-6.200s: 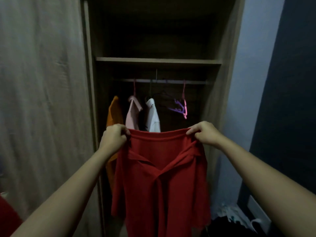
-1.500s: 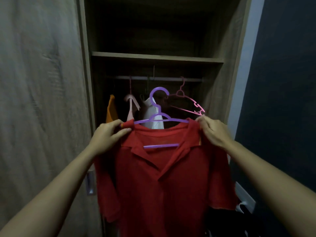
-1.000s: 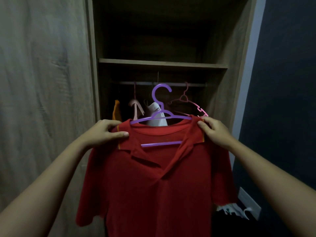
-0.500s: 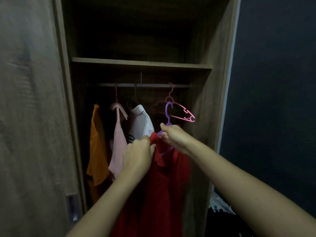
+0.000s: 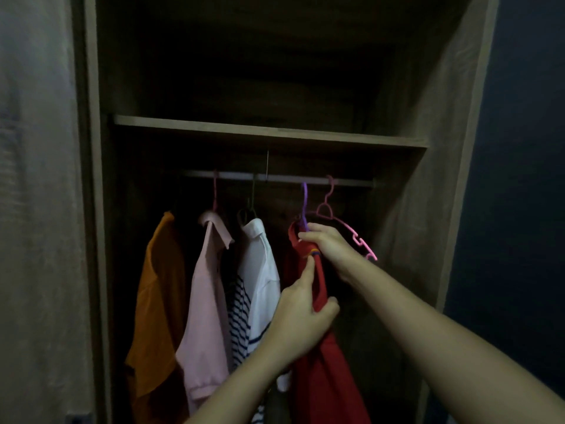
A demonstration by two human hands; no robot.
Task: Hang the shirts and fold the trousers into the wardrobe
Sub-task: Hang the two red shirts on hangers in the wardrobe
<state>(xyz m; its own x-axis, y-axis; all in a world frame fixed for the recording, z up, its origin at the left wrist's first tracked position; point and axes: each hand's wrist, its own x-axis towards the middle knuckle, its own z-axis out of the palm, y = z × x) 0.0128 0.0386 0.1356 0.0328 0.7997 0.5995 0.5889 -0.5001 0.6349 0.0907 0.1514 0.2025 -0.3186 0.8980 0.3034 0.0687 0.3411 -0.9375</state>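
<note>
The right hand is curled round the top of the red shirt at the neck of its purple hanger. The left hand pinches the shirt's front edge lower down between thumb and fingers. The shirt hangs edge-on inside the wardrobe, between the white shirt and an empty pink hanger. The purple hook reaches up to the rail, but I cannot tell whether it is seated.

To do this step well, the right hand should feel the hook take the weight before letting go. The left hand should then draw the fabric straight down so the collar sits even and clear of the pink hanger.

A second ago, both hands held the shirt by its shoulders, square-on in front of the wardrobe. Now it is turned sideways and brought in under the rail.
</note>
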